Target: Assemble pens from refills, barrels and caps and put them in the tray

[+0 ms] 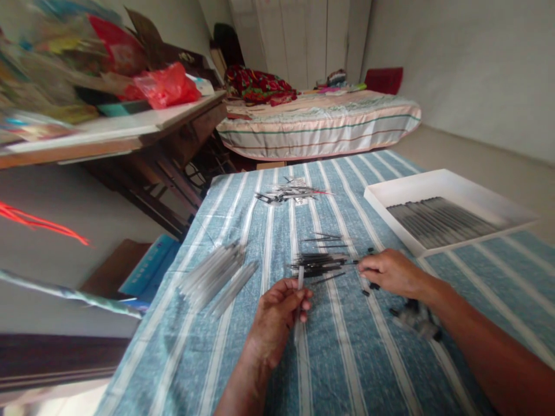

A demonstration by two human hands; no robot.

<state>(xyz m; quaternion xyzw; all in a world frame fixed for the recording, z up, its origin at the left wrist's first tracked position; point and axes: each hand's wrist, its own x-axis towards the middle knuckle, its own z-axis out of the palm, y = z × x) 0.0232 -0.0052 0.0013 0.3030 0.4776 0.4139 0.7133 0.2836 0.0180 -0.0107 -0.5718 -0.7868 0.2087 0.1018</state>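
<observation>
My left hand (281,303) is closed around a clear pen barrel (300,283) and holds it nearly upright. Just beyond it lies a bundle of black pen refills (321,263). My right hand (392,271) is in a pinch at the right end of the refills, and what sits between its fingertips is too small to make out. Small black pieces (366,293), perhaps pen plugs, lie scattered by those fingers. More clear barrels (217,271) are piled to the left. Under my right forearm is a blurred heap of clear and black small parts (416,320).
A white box (416,245) at the right contains a row of dark-filled pens (442,219). Farther back on the striped cloth (277,370) lies a loose pile of thin pieces (295,193). A cluttered desk (160,118) stands at the left, with a bed (321,130) behind.
</observation>
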